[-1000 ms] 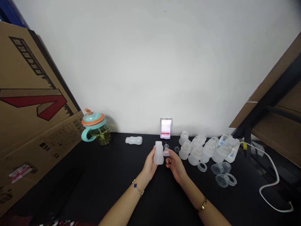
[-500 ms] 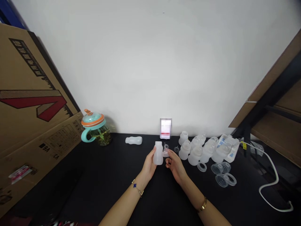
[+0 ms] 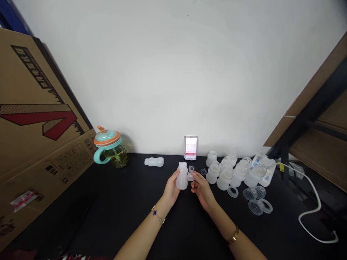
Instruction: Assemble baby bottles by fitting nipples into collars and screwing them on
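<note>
My left hand (image 3: pixel 171 186) is wrapped round a frosted white bottle (image 3: pixel 181 176), which stands nearly upright with its open neck at the top. Just right of the bottle, my right hand (image 3: pixel 201 187) pinches a small clear nipple piece with a ring (image 3: pixel 191 176) between thumb and forefinger. The other fingers of that hand are curled. A small clear disc (image 3: pixel 203 171) lies on the black table (image 3: pixel 130 216) beyond my right hand. Farther right stand several frosted bottles (image 3: pixel 224 179), most with clear tops.
A bottle (image 3: pixel 154 161) lies on its side near the wall. A teal and orange jug (image 3: pixel 115 150) stands at the left by a cardboard box (image 3: pixel 32 108). Clear covers (image 3: pixel 255 207), a ring (image 3: pixel 232 191) and a white cable (image 3: pixel 316 193) are at the right.
The bottle in my left hand has shifted very slightly to the left. My right hand and the piece it holds have barely moved.
</note>
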A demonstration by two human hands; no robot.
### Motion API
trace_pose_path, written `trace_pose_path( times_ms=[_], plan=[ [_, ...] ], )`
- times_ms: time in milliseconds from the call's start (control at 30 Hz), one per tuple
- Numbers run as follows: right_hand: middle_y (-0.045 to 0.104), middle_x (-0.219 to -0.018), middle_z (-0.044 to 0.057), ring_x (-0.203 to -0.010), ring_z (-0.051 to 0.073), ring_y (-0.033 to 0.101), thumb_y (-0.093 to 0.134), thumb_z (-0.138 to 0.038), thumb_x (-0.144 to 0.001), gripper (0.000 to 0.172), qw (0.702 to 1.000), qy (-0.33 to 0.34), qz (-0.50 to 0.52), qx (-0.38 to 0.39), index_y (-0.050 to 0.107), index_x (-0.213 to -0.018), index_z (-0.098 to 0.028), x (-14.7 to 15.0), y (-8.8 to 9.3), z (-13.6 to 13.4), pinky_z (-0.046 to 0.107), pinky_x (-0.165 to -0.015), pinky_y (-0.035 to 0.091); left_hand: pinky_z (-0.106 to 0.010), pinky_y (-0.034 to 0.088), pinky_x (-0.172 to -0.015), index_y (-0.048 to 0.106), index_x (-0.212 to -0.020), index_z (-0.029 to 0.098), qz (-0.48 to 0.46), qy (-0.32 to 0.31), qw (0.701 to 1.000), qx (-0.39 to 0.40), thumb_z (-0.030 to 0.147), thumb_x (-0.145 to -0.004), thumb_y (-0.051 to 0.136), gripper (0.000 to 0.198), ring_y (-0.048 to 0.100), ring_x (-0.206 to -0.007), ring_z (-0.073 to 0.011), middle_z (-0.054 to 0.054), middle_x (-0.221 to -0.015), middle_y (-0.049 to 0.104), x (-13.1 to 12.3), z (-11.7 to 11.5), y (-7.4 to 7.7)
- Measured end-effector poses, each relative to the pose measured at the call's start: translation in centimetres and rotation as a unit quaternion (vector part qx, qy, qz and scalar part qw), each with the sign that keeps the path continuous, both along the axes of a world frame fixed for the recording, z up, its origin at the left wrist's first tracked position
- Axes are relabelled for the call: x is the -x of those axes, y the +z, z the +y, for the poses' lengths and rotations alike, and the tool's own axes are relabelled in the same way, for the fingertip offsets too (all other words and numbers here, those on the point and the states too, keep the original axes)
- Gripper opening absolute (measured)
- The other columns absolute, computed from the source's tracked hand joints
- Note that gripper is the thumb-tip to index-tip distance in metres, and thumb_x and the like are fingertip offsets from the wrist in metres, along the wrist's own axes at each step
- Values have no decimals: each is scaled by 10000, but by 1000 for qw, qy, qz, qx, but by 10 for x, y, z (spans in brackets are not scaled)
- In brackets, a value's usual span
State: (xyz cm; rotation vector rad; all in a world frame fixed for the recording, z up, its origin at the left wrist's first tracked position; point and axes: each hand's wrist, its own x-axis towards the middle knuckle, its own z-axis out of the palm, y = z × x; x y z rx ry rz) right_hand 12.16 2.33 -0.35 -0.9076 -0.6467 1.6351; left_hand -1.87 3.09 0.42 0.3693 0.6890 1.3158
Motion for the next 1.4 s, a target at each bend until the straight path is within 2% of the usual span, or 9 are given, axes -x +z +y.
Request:
trace_pose_path(
  times_ms=[200,500,700,833,1000,1133,1233,1400],
  plan=[
    [613,-864,-9,-569,77,501,838,-418,-727,361,1000,-4,-2,2,734,-1021,-236,0,0,0,204,-450,395,-311,516,-794,737,-1017,100,2,-6,1000,5,346,-858,707,294,708,-880,-251,-112,-966,768,0,0,0],
    [620,-832,-11,-562,84,506,844,-418,-712,376,1000,-5,-4,5,728,-1016,-231,1,4,-1,213,-454,390,-330,504,-851,733,-1034,99,7,-12,1000,-4,366,-867,697,317,703,-912,-263,-116,-983,765,1,0,0],
    [638,-825,-12,-549,96,516,819,-435,-737,330,1000,-17,-7,5,708,-976,-236,0,4,0,235,-451,380,-275,498,-711,728,-1029,117,9,-4,1000,12,389,-850,710,325,692,-793,-208,-86,-933,761,1,0,1],
    [652,-813,-2,-535,111,519,772,-491,-773,295,1000,-27,-5,5,687,-886,-232,0,4,1,256,-446,376,-268,492,-628,717,-1033,111,60,-7,998,35,449,-842,710,388,679,-690,-193,-80,-851,750,0,-1,-3],
    [681,-851,24,-529,110,516,726,-570,-798,353,999,-30,-18,23,701,-856,-222,-1,4,2,261,-445,400,-277,523,-581,696,-1034,104,138,7,990,22,506,-864,658,438,678,-639,-194,-88,-822,734,-2,-4,-5],
    [712,-950,49,-557,114,548,724,-603,-786,396,998,-46,-23,21,718,-883,-219,-2,0,5,255,-434,409,-286,529,-505,702,-988,81,167,-55,984,21,553,-895,578,497,645,-561,-187,-100,-734,704,-1,-7,-2],
    [719,-962,54,-596,132,584,745,-586,-773,381,998,-60,-26,20,717,-887,-224,-2,-1,5,254,-444,424,-292,542,-495,701,-975,74,159,-105,981,30,537,-889,589,484,642,-539,-183,-114,-751,707,-2,-8,-1],
    [728,-965,62,-698,174,627,719,-605,-787,396,997,-62,-30,17,733,-906,-227,-3,-1,3,275,-517,478,-290,543,-490,709,-1013,52,147,-172,973,41,540,-886,596,517,651,-527,-188,-116,-734,698,-4,-8,-7]
  ],
)
